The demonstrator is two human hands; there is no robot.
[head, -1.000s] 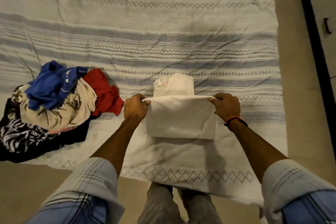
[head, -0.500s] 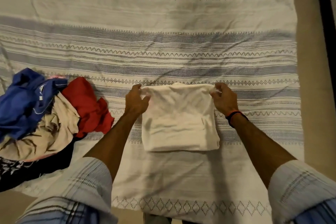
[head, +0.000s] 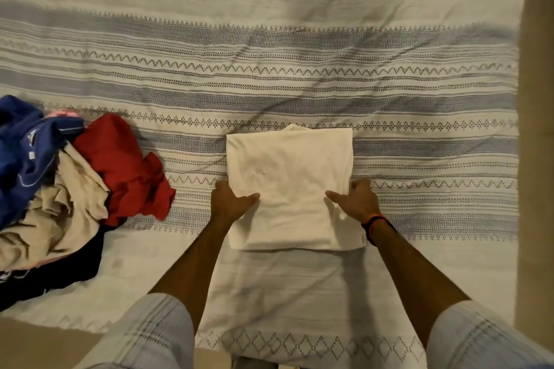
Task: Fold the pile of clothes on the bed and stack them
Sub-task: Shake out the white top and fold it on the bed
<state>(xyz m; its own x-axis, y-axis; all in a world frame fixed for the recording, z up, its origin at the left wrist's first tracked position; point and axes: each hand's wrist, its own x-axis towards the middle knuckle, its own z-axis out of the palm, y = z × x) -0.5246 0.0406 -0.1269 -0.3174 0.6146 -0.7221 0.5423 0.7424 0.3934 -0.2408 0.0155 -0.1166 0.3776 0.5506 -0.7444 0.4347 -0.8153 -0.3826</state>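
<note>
A folded white garment [head: 289, 189] lies flat as a neat rectangle on the striped bedspread [head: 299, 75], close to the near edge of the bed and about midway between its left and right sides. The person's left hand [head: 230, 204] rests against the garment's left side, thumb laid across the cloth and fingers tucked at its edge; the right hand [head: 358, 202] mirrors it on the right side, thumb on top, fingers at the rim. Each hand's grip pinches the fabric lightly between thumb and fingers. A dark band with an orange stripe [head: 376, 223] circles the right wrist. Pale striped sleeves [head: 156, 329] cover both upper arms.

Toward the bed's left edge, well apart from the folded piece, sits the unfolded pile of clothes [head: 54, 189]: a blue garment [head: 24, 147] on top at the far side, a red one [head: 126, 171] spilling toward the centre, a beige one [head: 69, 213] between them, and dark cloth [head: 60, 272] beneath, nearest the bed's near edge. A beige strip [head: 536, 129] borders the bedspread along the right side.
</note>
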